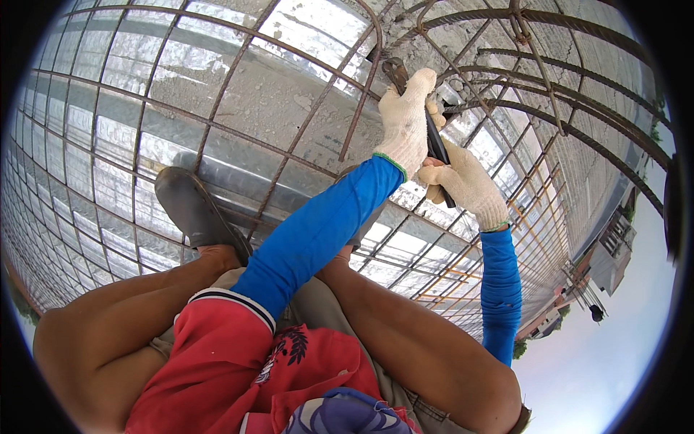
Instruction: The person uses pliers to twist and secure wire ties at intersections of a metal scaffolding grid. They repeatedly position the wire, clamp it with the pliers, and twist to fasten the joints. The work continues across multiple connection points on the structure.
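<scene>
Both my hands wear off-white knit gloves below blue sleeves. My left hand is closed around the upper part of a pair of pincers with a rusty metal head and a long black handle. The head points up and away, beside a bent rebar end and the concrete edge. Around the lower handle, my right hand is closed, with a bare fingertip poking from the glove. What the jaws touch, if anything, I cannot make out. A rebar hook curves just left of the pincers' head.
A rusty steel mesh spreads over shiny metal decking. Thick curved rebars arch across the upper right, near a rough concrete surface. My dark shoe rests on the mesh. Buildings and sky show beyond the right edge.
</scene>
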Motion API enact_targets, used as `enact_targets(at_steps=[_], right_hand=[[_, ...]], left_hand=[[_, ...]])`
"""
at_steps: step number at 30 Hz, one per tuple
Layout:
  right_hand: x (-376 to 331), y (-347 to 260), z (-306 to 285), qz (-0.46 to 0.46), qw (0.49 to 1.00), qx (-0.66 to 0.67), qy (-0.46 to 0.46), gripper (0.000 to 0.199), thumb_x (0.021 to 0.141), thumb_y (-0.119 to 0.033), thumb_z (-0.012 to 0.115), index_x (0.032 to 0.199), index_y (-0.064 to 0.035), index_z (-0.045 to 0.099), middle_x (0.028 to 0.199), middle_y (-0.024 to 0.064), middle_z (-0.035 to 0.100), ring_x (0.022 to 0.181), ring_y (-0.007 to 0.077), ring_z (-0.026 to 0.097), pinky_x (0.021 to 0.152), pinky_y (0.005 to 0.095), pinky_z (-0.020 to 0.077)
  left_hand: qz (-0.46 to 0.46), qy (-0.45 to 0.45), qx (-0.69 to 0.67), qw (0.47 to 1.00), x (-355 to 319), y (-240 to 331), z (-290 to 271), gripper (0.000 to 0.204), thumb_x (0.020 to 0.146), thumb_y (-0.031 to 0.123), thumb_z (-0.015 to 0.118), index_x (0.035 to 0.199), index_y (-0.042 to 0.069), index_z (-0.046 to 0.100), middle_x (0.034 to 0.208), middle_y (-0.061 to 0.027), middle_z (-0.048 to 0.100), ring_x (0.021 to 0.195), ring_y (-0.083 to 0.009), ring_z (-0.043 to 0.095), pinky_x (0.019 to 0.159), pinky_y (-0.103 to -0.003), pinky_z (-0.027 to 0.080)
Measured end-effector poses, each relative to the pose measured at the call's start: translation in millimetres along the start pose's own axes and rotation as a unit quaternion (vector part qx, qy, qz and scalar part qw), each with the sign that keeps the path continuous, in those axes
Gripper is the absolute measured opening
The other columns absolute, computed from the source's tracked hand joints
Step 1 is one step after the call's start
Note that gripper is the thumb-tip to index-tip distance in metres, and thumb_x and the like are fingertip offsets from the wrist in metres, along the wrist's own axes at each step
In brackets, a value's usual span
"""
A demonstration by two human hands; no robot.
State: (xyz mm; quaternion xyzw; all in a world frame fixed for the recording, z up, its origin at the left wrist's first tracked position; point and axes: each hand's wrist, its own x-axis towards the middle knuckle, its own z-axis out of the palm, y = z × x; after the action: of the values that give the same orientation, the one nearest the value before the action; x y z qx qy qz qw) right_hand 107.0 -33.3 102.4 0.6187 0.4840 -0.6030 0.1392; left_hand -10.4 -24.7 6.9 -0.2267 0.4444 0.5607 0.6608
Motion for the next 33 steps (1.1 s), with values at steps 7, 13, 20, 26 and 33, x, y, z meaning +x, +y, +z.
enact_targets(at_steps=[7, 13, 20, 26, 33], right_hand=[[2, 14, 16, -0.022, 0.937, -0.29, 0.193, 0.043, 0.092, -0.017, 0.076, 0.128, -0.0003, 0.059, 0.081, 0.0127, 0.073, 0.069, 0.0261, 0.074, 0.06, 0.0382, 0.0573], [17, 35, 35, -0.027, 0.88, -0.393, 0.264, 0.055, 0.091, -0.022, 0.077, 0.137, -0.0018, 0.053, 0.1, 0.021, 0.073, 0.089, 0.0392, 0.076, 0.07, 0.0467, 0.0596], [17, 36, -11, 0.023, 0.989, 0.127, -0.072, 0.027, 0.089, -0.019, 0.073, 0.103, -0.0035, 0.057, 0.069, 0.0004, 0.055, 0.052, 0.0083, 0.051, 0.046, 0.0266, 0.0389], [15, 47, 36, -0.178, 0.939, -0.192, 0.222, 0.034, 0.092, -0.016, 0.07, 0.116, 0.0055, 0.06, 0.083, 0.0282, 0.069, 0.074, 0.048, 0.068, 0.071, 0.0508, 0.0542], [18, 41, -37, 0.123, 0.923, 0.334, -0.145, 0.013, 0.094, -0.008, 0.065, 0.097, 0.0023, 0.059, 0.062, 0.0001, 0.048, 0.04, 0.0132, 0.041, 0.036, 0.0315, 0.031]], left_hand=[[0.014, 0.042, 0.004, 0.999, -1, -8, 16, 0.039, 0.089, 0.027, 0.084, 0.101, 0.005, 0.054, 0.07, -0.0034, 0.054, 0.049, -0.0148, 0.051, 0.045, -0.034, 0.046], [0.038, 0.028, -0.001, 0.999, 7, -15, 9, 0.038, 0.09, 0.023, 0.086, 0.099, 0.004, 0.053, 0.07, -0.0054, 0.059, 0.052, -0.0178, 0.059, 0.046, -0.033, 0.051], [0.013, -0.013, 0.024, 1.0, 9, -11, 4, 0.034, 0.091, 0.018, 0.081, 0.101, 0.003, 0.053, 0.072, -0.0051, 0.058, 0.052, -0.0167, 0.058, 0.044, -0.031, 0.047], [0.052, -0.005, 0.044, 0.998, 9, -10, 3, 0.022, 0.093, 0.019, 0.075, 0.096, 0.009, 0.056, 0.073, 0.0001, 0.054, 0.053, -0.0119, 0.05, 0.046, -0.03, 0.041], [-0.011, -0.018, 0.016, 1.0, 9, -14, 9, 0.034, 0.094, 0.028, 0.084, 0.094, 0.01, 0.055, 0.073, -0.0025, 0.06, 0.057, -0.0159, 0.059, 0.052, -0.031, 0.051]])
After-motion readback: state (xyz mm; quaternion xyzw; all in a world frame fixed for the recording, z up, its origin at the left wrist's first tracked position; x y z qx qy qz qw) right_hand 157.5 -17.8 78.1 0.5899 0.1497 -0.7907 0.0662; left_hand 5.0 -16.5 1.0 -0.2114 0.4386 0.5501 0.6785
